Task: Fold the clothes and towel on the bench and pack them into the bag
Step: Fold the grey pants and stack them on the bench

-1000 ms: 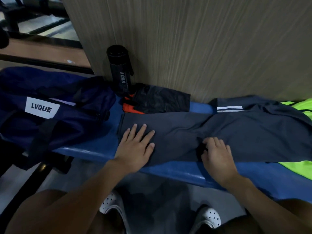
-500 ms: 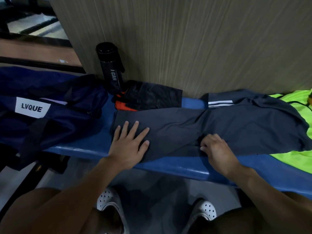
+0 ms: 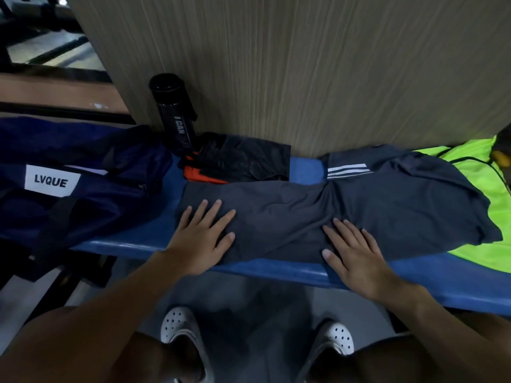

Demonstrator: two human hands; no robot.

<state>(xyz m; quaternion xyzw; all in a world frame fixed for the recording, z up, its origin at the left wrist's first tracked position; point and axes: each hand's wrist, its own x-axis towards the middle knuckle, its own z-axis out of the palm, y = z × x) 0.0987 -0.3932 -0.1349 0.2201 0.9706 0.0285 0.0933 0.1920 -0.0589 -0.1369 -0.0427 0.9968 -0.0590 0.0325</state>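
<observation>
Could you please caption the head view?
The left hand and right hand press a grey garment flat on the bench.

A black bottle (image 3: 174, 111) with white lettering reading "I CAN" stands upright left of centre in the upper half of the frame. It stands against a wall panel (image 3: 304, 64) of pale streaked wood grain that fills the top. At the upper left a brown wooden strip (image 3: 55, 91) runs above a dark rail (image 3: 63, 111). At the bottom centre, a white shoe (image 3: 179, 327) with round holes and a matching shoe (image 3: 338, 338) to its right stand apart on grey floor (image 3: 249, 297).
</observation>
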